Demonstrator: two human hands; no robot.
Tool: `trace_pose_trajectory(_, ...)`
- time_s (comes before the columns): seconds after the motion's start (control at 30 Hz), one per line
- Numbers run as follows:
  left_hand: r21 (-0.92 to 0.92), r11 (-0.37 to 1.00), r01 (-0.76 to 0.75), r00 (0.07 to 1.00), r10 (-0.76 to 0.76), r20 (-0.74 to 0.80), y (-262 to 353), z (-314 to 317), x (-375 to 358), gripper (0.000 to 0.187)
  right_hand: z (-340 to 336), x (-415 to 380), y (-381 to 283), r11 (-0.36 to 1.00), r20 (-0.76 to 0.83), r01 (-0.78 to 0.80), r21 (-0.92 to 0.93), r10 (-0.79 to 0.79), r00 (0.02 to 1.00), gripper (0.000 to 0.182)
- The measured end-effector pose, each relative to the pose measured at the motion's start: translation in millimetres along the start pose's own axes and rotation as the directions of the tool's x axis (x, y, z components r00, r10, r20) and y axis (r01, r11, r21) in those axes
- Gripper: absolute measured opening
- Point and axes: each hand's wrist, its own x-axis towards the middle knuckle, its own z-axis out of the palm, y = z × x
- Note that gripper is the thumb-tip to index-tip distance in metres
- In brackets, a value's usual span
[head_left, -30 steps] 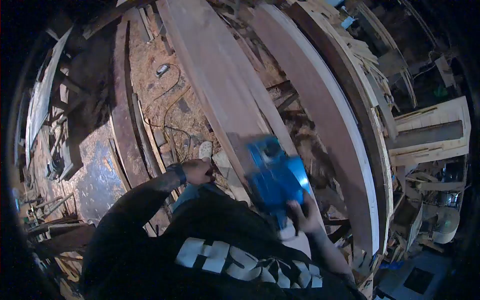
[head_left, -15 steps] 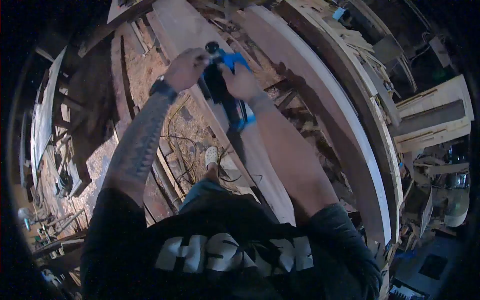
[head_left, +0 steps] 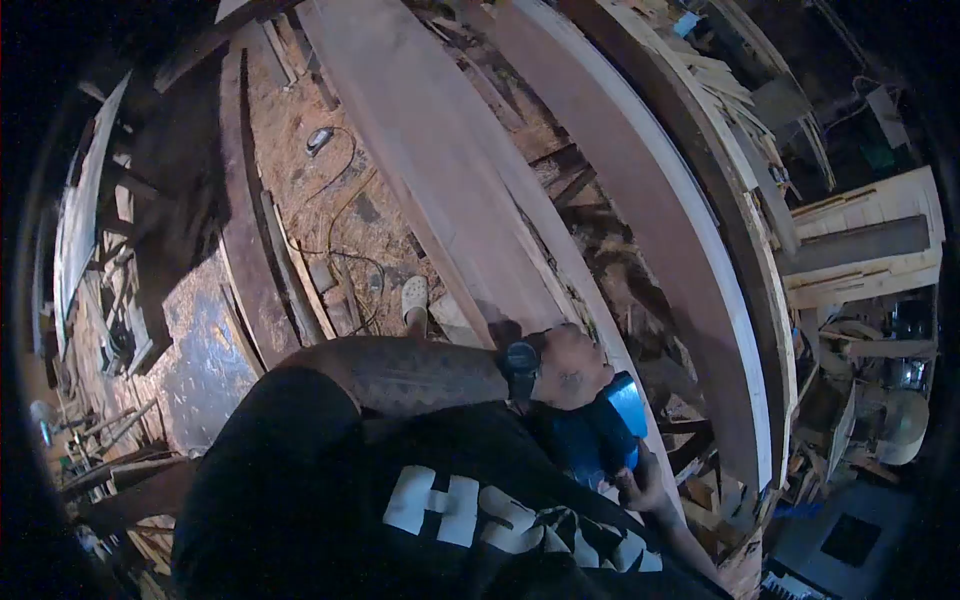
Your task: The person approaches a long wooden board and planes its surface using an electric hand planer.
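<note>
The planer has come back from far up the plank to its near end, close against the person's torso; both arms, stretched out half a second ago, are now drawn in. The left forearm lies across the front of the body, its watch just over the plank's left edge.

Both hands are at the planer. The right hand is curled about its rear, the thumb side showing, and looks to be holding it. The left hand is bent over the front; its fingers are hidden, so I cannot tell whether it grips or only rests there.

The plank's long axis runs from the lower right, near the body, to the upper left, away from it. Its bare length lies ahead of the hands and to their left. The left hand is nearer to that stretch, the right hand nearer to the torso. The planer's own long axis is too covered by hand and shirt to read surely.

A second plank lies to the right, across a gap, running roughly alongside; neither hand touches it.
</note>
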Motion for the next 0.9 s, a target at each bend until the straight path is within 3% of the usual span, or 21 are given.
trace_pose_trajectory(0.03, 0.032, 0.999, 0.029, 0.993, -0.025, -0.115, 4, 2, -3, 0.023, 6, 3, -18, 0.999, -0.001, -0.039, -0.002, 0.039, 0.999, 0.055)
trace_pose_trajectory(0.07, 0.054, 0.985, 0.162, 0.987, -0.161, -0.018, 2, 3, -1, 0.025, 13, 9, -31, 0.997, -0.006, -0.076, -0.003, 0.076, 0.997, 0.054)
trace_pose_trajectory(0.17, 0.14, 0.919, 0.369, 0.928, -0.355, -0.115, -30, -28, -22, 0.031, 25, 77, -57, 0.995, 0.031, -0.034, -0.097, 0.037, 0.999, 0.059)
trace_pose_trajectory(0.23, 0.198, 0.856, 0.477, 0.874, -0.486, -0.007, -63, -69, -32, 0.041, 38, 132, -80, 0.976, 0.037, -0.009, -0.216, 0.017, 0.999, 0.064)
trace_pose_trajectory(0.3, 0.23, 0.814, 0.533, 0.845, -0.526, -0.096, -94, -118, -53, 0.048, 62, 187, -115, 0.967, 0.002, 0.028, -0.253, -0.029, 1.0, 0.069)
trace_pose_trajectory(0.37, 0.293, 0.686, 0.666, 0.744, -0.589, -0.315, -120, -149, -77, 0.053, 87, 241, -145, 0.975, -0.041, 0.109, -0.193, -0.119, 0.992, 0.06)
trace_pose_trajectory(0.43, 0.254, 0.601, 0.758, 0.646, -0.636, -0.422, -151, -180, -103, 0.05, 106, 303, -171, 0.968, -0.052, 0.171, -0.186, -0.183, 0.982, 0.051)
trace_pose_trajectory(0.47, 0.229, 0.59, 0.775, 0.614, -0.613, -0.498, -161, -191, -115, 0.046, 118, 344, -176, 0.928, -0.114, 0.343, -0.143, -0.36, 0.926, 0.047)
trace_pose_trajectory(0.5, 0.202, 0.579, 0.789, 0.577, -0.587, -0.568, -168, -200, -126, 0.044, 128, 382, -188, 0.937, -0.109, 0.333, -0.104, -0.344, 0.933, 0.047)
trace_pose_trajectory(0.53, 0.172, 0.555, 0.814, 0.544, -0.625, -0.561, -177, -208, -137, 0.041, 137, 411, -208, 0.867, -0.223, 0.458, -0.195, -0.494, 0.84, 0.05)
trace_pose_trajectory(0.57, 0.141, 0.53, 0.836, 0.511, -0.661, -0.55, -184, -213, -146, 0.038, 141, 443, -226, 0.902, -0.185, 0.384, -0.198, -0.419, 0.889, 0.056)
trace_pose_trajectory(0.63, 0.071, 0.514, 0.855, 0.467, -0.703, -0.536, -191, -216, -156, 0.034, 149, 511, -240, 0.874, -0.199, 0.381, -0.3, -0.448, 0.872, 0.062)
trace_pose_trajectory(0.7, -0.004, 0.527, 0.85, 0.441, -0.715, -0.543, -195, -220, -161, 0.03, 145, 527, -245, 0.843, -0.188, 0.382, -0.378, -0.474, 0.86, 0.065)
trace_pose_trajectory(0.73, -0.03, 0.601, 0.799, 0.452, -0.632, -0.63, -202, -212, -165, 0.03, 143, 527, -245, 0.828, -0.185, 0.377, -0.416, -0.483, 0.856, 0.067)
trace_pose_trajectory(0.77, -0.081, 0.607, 0.791, 0.435, -0.65, -0.623, -206, -206, -168, 0.03, 138, 518, -234, 0.857, -0.164, 0.343, -0.386, -0.429, 0.888, 0.067)
trace_pose_trajectory(0.9, -0.241, 0.598, 0.764, 0.4, -0.733, -0.55, -248, -155, -198, 0.032, 90, 378, -181, 0.938, -0.062, 0.215, -0.272, -0.24, 0.969, 0.061)
